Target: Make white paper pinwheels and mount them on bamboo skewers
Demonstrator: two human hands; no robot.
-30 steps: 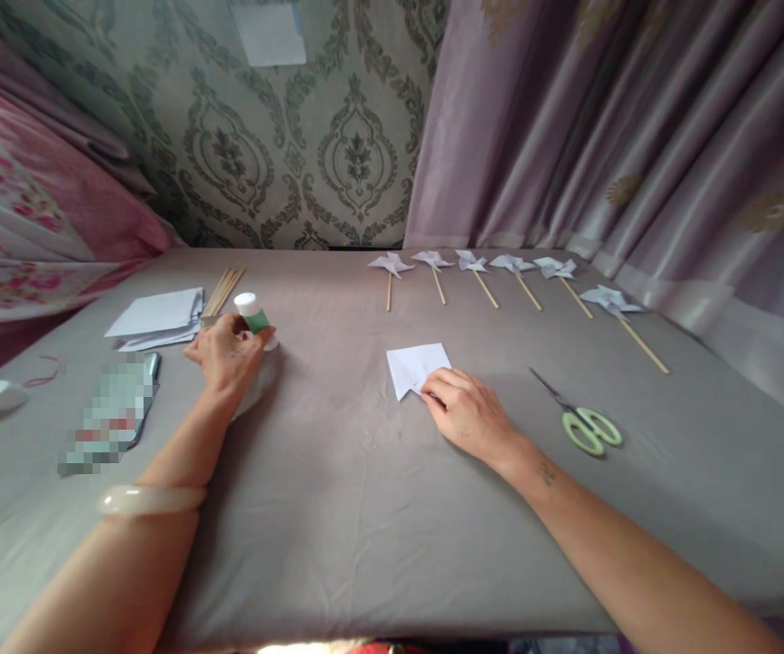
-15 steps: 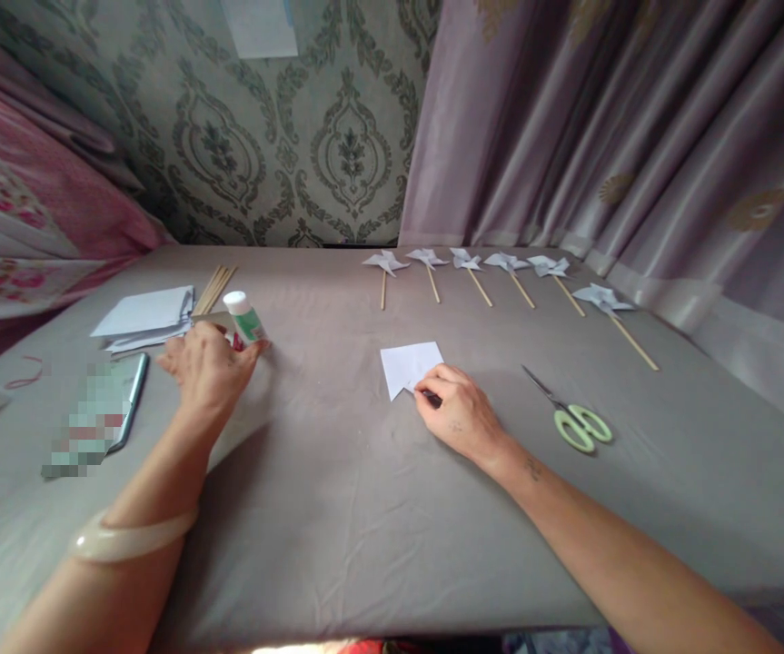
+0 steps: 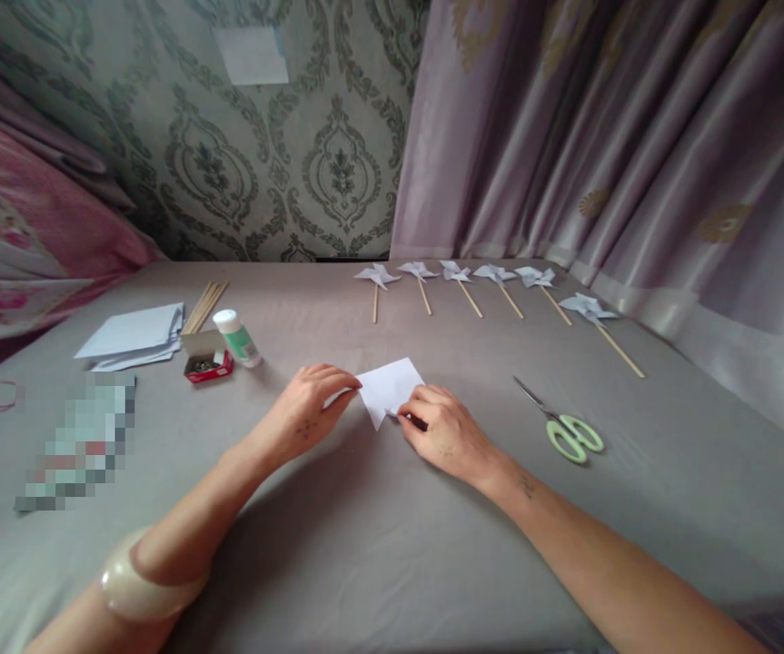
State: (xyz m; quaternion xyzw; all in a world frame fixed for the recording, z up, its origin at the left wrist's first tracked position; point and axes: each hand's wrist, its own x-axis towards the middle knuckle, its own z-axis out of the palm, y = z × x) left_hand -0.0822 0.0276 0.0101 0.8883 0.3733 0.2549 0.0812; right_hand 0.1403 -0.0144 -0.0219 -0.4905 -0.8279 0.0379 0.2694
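Observation:
A small white piece of paper [image 3: 390, 385] lies in front of me, its lower left ending in a point beside a notch or cut. My left hand [image 3: 310, 404] pinches its left corner between thumb and fingertips. At the lower right edge, my right hand [image 3: 446, 427] has thumb and forefinger closed on the paper. Something dark, perhaps only shadow, shows under the curled right fingers. Green-handled scissors [image 3: 559, 425] lie to the right of that hand, blades pointing away.
Several paper pinwheels on sticks [image 3: 458, 275] line the far right. At left are a glue stick [image 3: 237, 338], a small red box of metal bits [image 3: 207, 365], wooden sticks [image 3: 205, 307], stacked paper [image 3: 133, 331] and a blurred-out object [image 3: 84, 445], all on a grey cloth [image 3: 364, 563].
My left hand has come away from beside the glue stick and red box, moving right to the paper's left corner. The right hand stays on the paper, which has turned slightly.

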